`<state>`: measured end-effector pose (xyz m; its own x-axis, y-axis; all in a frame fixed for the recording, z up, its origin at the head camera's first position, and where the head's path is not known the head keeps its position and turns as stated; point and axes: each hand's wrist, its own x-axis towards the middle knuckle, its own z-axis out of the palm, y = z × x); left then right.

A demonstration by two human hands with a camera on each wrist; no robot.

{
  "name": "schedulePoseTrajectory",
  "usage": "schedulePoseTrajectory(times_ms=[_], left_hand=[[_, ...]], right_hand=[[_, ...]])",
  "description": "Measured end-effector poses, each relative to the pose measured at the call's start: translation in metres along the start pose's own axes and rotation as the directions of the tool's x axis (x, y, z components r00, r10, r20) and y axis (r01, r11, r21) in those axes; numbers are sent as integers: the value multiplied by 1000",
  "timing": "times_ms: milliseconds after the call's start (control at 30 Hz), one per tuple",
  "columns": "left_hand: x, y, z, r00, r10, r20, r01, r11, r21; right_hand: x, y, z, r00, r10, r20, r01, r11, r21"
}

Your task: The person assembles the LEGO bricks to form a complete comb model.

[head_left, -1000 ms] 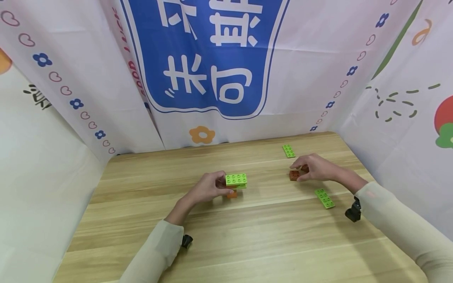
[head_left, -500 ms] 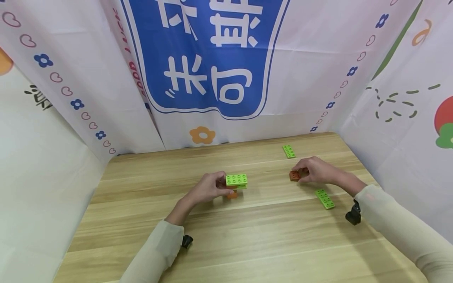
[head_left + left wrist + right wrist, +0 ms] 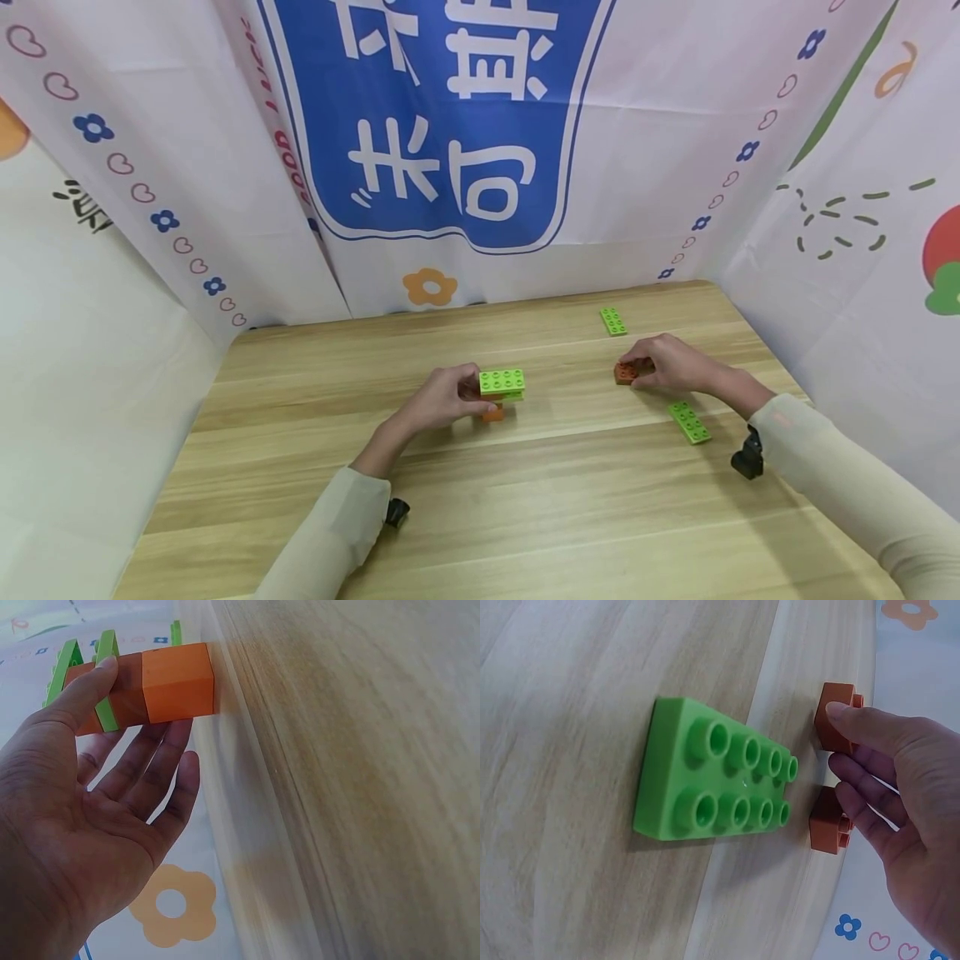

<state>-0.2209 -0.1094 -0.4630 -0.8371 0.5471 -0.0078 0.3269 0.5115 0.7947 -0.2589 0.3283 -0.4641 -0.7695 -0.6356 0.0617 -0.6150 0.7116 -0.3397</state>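
Observation:
My left hand [image 3: 442, 400] grips a stack of toy building bricks [image 3: 502, 381] between thumb and fingers. In the left wrist view, an orange brick [image 3: 178, 682] forms its base, with brown bricks [image 3: 129, 690] and two green plates [image 3: 107, 682] alternating above. On the right, my right hand [image 3: 671, 364] pinches a small brown brick [image 3: 625, 374] on the table; its thumb lies on that brick [image 3: 834, 716] in the right wrist view. A second brown brick [image 3: 827, 821] sits beside the curled lower fingers, and the hand mostly hides it in the head view.
One green plate [image 3: 689, 422] lies on the wooden table [image 3: 525, 508] nearer than my right hand. Farther back is another green plate [image 3: 612, 322]. Printed white cloth [image 3: 637, 192] stands along the table's back and sides.
My right hand has shifted slightly nearer and its fingers have closed around the brown brick, which has barely moved. The left hand and its stack have stayed still.

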Motion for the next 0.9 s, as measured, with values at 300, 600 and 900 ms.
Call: schedulePoseTrajectory(times_ms=[300, 600, 900], left_hand=[[0, -1, 0, 1000, -4, 1, 4, 1000, 1], [0, 0, 0, 1000, -11, -3, 11, 1000, -2], [0, -1, 0, 1000, -6, 1, 6, 1000, 5]], right_hand=[[1, -2, -3, 1000, -23, -18, 23, 1000, 12], [4, -12, -10, 998, -60, -36, 62, 997, 41], [10, -31, -16, 996, -89, -34, 91, 994, 67]])
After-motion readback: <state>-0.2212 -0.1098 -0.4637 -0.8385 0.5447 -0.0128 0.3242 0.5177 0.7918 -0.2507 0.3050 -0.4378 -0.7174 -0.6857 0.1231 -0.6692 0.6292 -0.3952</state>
